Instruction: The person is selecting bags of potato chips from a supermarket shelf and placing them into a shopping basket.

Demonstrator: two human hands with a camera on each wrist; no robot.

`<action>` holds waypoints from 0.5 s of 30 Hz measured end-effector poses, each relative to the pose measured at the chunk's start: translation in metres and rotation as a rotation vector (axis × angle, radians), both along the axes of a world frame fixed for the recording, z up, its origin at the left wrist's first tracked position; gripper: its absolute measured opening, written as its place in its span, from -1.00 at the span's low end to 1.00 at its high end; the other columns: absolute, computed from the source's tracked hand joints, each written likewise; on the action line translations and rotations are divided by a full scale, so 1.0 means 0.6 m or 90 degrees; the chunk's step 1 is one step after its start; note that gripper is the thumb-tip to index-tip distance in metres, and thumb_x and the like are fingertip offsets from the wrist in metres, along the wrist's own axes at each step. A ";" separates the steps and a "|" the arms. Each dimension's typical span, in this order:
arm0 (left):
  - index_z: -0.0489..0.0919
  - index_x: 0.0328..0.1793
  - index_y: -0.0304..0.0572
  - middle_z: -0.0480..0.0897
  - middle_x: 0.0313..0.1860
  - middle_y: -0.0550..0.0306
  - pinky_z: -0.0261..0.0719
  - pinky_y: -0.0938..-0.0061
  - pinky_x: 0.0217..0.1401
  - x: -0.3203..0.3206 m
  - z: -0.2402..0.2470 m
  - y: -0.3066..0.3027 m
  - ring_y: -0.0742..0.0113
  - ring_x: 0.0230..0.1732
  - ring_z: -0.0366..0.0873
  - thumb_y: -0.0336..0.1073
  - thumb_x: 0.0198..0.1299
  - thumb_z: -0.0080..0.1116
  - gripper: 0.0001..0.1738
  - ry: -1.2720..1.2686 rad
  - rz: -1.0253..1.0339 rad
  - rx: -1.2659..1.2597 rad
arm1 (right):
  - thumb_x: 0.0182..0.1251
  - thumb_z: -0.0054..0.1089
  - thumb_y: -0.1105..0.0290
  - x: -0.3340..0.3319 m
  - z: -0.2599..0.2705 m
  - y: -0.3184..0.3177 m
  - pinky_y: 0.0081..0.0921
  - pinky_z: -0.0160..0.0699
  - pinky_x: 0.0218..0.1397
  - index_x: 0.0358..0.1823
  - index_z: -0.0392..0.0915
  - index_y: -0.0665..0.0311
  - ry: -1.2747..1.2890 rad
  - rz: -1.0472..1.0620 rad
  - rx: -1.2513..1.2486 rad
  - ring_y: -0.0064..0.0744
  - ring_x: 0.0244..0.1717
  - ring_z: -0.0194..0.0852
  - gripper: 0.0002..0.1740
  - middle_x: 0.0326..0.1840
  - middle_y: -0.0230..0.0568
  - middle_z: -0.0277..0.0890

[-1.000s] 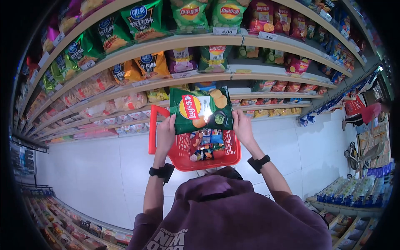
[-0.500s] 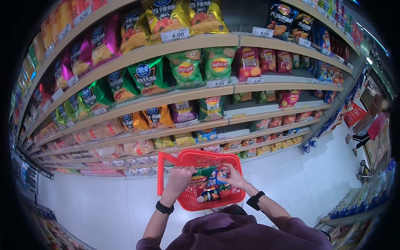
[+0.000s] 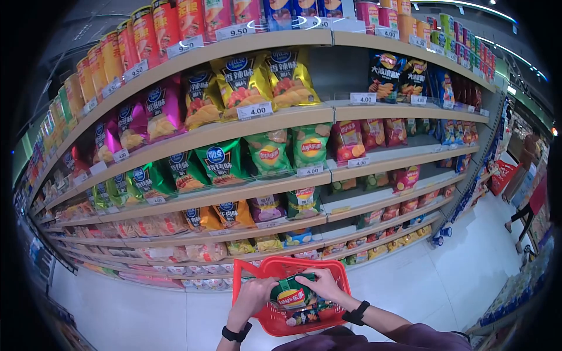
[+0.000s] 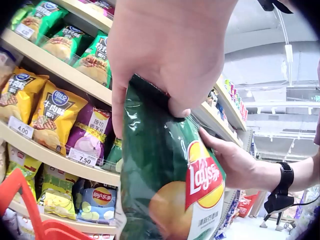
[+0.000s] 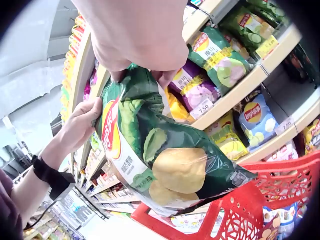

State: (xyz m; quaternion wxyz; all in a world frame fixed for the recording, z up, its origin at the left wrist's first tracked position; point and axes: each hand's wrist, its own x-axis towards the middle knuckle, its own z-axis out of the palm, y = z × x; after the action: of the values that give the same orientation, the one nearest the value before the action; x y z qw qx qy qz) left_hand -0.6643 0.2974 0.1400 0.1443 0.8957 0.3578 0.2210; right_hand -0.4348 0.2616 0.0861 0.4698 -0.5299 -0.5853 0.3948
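A dark green Lay's chip bag (image 3: 293, 298) hangs over the red shopping basket (image 3: 341, 274). My left hand (image 3: 253, 299) grips one upper corner of it, and my right hand (image 3: 321, 285) holds the other. Up close in the left wrist view, the left thumb and fingers pinch the top edge of the chip bag (image 4: 155, 160). The right wrist view shows the bag's front, with potato chips and cucumber printed on it, below the right hand (image 5: 140, 35). Beneath it, several small snack packs (image 3: 303, 317) lie in the basket, partly hidden.
A tall shelf (image 3: 281, 184) of chip bags and canisters spans the front, with price tags along its edges. The basket's red handle (image 3: 236, 281) stands up at its left. Pale floor (image 3: 410, 275) extends to the right, where a person (image 3: 530, 210) stands in the aisle.
The chip bag has come down from in front of the shelf to the basket, turning more upright. Half a second ago the right hand's fingers were spread; now they grip the bag. The head view has tilted up.
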 end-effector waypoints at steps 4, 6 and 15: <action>0.57 0.05 -0.26 0.68 -0.21 -0.12 0.52 0.33 0.02 0.000 0.002 0.002 0.06 -0.13 0.63 -0.33 0.14 0.24 -0.66 -0.194 0.113 0.052 | 0.24 0.35 0.22 -0.007 0.070 0.002 -0.55 0.58 -0.22 -0.23 0.67 0.36 -0.033 -0.013 0.073 -0.52 -0.33 0.65 -0.70 -0.39 -0.19 0.67; 0.52 0.13 -0.29 0.65 -0.07 -0.12 0.49 0.33 0.11 0.012 -0.005 0.006 0.10 -0.02 0.61 -0.35 0.01 0.37 -0.48 -0.417 0.145 -0.009 | 0.24 0.35 0.25 -0.004 0.079 0.010 -0.58 0.55 -0.25 -0.21 0.66 0.38 -0.021 -0.011 0.112 -0.60 -0.35 0.59 -0.70 -0.39 -0.23 0.66; 0.42 0.21 -0.30 0.61 0.05 0.12 0.59 0.41 0.13 0.047 -0.011 -0.017 0.40 0.02 0.59 -0.41 -0.25 0.61 -0.18 -0.465 -0.014 -0.602 | 0.27 0.33 0.26 -0.006 0.183 0.055 -0.64 0.50 -0.21 -0.21 0.63 0.42 0.246 -0.116 0.092 -0.72 -0.29 0.50 -0.69 -0.29 -0.36 0.65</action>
State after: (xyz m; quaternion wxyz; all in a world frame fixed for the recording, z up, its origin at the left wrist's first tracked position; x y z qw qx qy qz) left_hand -0.6362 0.2869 0.1331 0.6436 0.6037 0.3353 0.3299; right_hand -0.4385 0.2946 0.1957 0.6439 -0.4601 -0.4607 0.4018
